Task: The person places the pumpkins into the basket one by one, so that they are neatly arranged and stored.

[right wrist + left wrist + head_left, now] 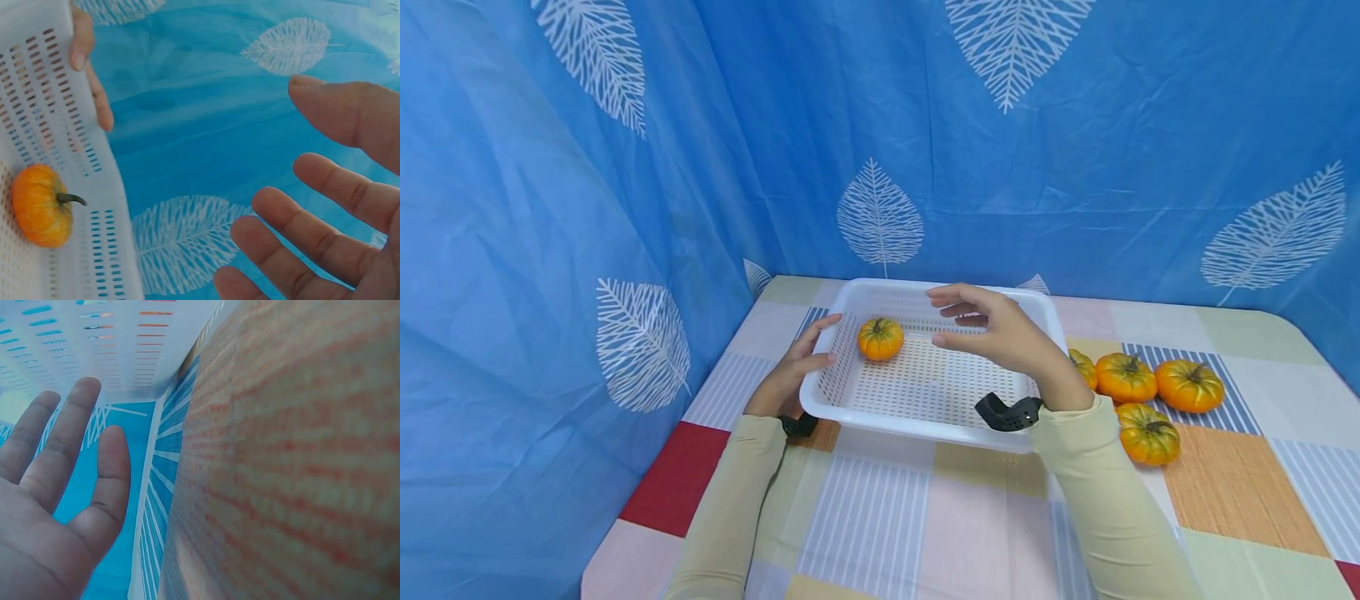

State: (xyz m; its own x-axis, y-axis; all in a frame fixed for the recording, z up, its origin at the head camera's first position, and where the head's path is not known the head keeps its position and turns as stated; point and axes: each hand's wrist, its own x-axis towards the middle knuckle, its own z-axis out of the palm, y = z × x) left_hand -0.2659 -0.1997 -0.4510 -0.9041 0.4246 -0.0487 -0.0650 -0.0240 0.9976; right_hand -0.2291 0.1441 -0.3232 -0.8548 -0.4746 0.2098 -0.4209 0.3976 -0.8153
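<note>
A white perforated plastic basket (925, 427) is in the middle of the head view. One small orange pumpkin (880, 339) with a dark stem sits inside, toward the left end. My left hand (793, 371) is at the basket's left side, fingertips against or close beside the wall near the rim; in the left wrist view its fingers (67, 440) extend fairly straight along the outside. Over the basket's right half hovers my right hand (996, 329), fingers spread and loosely bent, with nothing between them. It stands apart from the pumpkin.
To the right of the basket lie several more pumpkins (1126, 377), one partly hidden behind my right forearm. A checked patchwork cloth (1240, 492) covers the table. Blue curtains (760, 125) with white leaf prints hang at the back and left. A black band (1007, 414) circles my right wrist.
</note>
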